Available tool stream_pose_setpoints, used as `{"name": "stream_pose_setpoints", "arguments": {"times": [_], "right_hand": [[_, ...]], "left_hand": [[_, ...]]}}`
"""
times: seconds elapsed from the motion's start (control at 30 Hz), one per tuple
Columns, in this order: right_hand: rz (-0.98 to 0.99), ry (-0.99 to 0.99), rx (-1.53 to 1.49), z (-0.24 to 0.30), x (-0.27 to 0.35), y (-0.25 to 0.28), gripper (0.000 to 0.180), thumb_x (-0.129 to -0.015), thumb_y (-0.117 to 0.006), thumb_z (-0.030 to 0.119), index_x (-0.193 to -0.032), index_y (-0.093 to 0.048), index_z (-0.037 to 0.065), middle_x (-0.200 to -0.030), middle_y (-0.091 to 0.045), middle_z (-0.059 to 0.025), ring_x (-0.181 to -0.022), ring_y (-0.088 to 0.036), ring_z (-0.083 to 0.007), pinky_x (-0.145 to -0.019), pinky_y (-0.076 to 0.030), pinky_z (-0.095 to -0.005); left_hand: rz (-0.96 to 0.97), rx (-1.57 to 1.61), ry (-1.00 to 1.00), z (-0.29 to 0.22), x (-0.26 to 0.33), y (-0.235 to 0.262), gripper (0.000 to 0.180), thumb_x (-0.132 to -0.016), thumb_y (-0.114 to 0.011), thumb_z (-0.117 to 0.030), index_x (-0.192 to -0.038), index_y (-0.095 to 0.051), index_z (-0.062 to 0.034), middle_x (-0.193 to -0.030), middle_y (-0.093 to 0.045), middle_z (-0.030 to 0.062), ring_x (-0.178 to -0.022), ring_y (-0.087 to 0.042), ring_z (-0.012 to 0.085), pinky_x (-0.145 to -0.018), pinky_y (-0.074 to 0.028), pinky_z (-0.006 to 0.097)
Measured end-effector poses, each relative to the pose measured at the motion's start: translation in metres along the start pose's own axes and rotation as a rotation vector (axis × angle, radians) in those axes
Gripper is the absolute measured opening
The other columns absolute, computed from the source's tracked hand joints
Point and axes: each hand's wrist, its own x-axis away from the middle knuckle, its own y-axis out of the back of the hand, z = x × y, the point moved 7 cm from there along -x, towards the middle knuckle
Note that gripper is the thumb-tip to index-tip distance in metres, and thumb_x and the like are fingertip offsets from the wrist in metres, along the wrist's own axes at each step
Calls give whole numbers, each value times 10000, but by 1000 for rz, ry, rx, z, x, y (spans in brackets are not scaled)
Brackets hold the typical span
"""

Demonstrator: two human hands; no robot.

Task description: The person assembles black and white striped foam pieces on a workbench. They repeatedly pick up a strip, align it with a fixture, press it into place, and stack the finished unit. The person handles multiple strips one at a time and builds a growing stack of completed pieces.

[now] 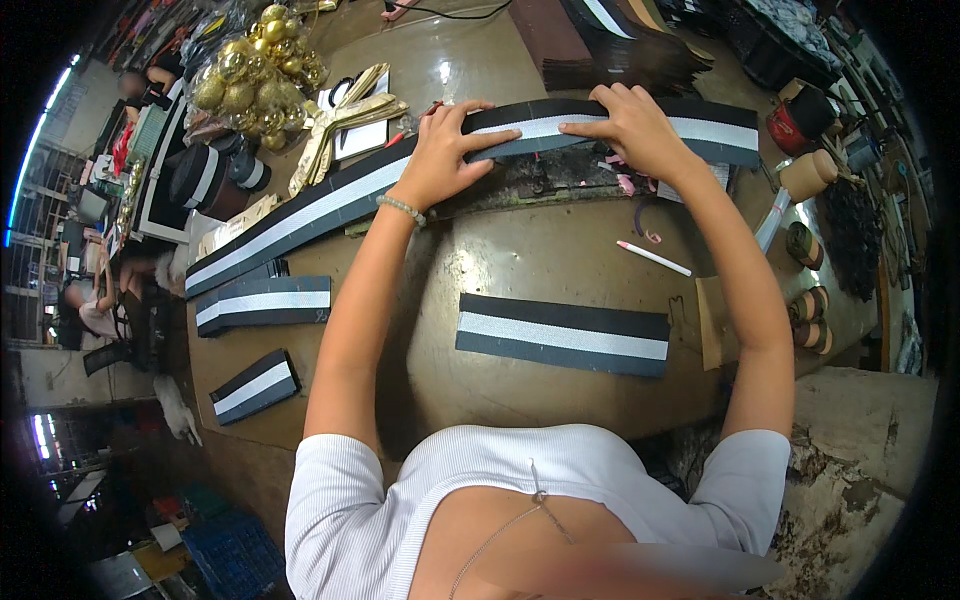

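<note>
Hands are pressing flat on one long black band with a white centre stripe point(330, 205), lying across the far side of the brown surface point(520, 260). We are seeing the left hand point(445, 150) spread wide, palm down, fingers pointing right along the stripe; the right hand point(630, 125) is also flat and open, fingertips meeting the left near the middle. Neither is gripping, both only pinning.

Risks we are judging: the band is running long to the left with no hold there, so uneven pressure could be skewing or buckling it. Dark debris point(560, 180) is lying just under the band's near edge and could be snagging it. A white-and-pink pen point(655, 258) is sitting near the right forearm and could get knocked. A cut striped piece point(562, 335) lies well apart, nearer the body.
</note>
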Motion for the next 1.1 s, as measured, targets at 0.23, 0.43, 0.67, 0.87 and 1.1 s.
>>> {"name": "stream_pose_setpoints", "arguments": {"times": [0.23,0.43,0.67,0.87,1.1], "right_hand": [[34,-21,-18,9,6,-10,628,-743,-663,-6,-1241,-712,373,-1030,-577,-43,-985,-548,-225,-811,-427,-346],[54,-38,20,12,6,-13,617,-744,-662,14,-1249,-709,366,-1021,-573,-40,-992,-549,-215,-818,-422,-333],[43,24,89,13,12,-20,647,-741,-661,53,-1306,-668,370,-1052,-578,-41,-1002,-552,-208,-842,-421,-325],[-31,119,169,17,17,-25,659,-744,-654,120,-1351,-627,374,-1074,-573,-40,-996,-546,-197,-849,-414,-311],[-45,174,199,16,20,-29,684,-728,-673,139,-1370,-600,363,-1049,-563,-29,-971,-534,-198,-820,-404,-311]], "left_hand": [[43,35,39,6,9,-9,378,-848,-739,-419,-1221,-733,-353,-1295,-568,114,-1214,-473,297,-1056,-308,427],[16,-34,1,5,10,-13,379,-853,-732,-426,-1224,-732,-349,-1279,-572,114,-1174,-485,284,-1010,-326,410],[46,-71,-16,3,15,-18,407,-895,-700,-387,-1301,-674,-400,-1327,-533,125,-1210,-462,312,-1029,-331,430],[14,-119,-32,2,17,-19,371,-896,-685,-393,-1267,-698,-391,-1313,-556,97,-1169,-482,264,-988,-334,400],[56,-94,-12,5,18,-23,383,-922,-667,-355,-1301,-672,-409,-1329,-535,113,-1193,-468,296,-1033,-330,415]]}}
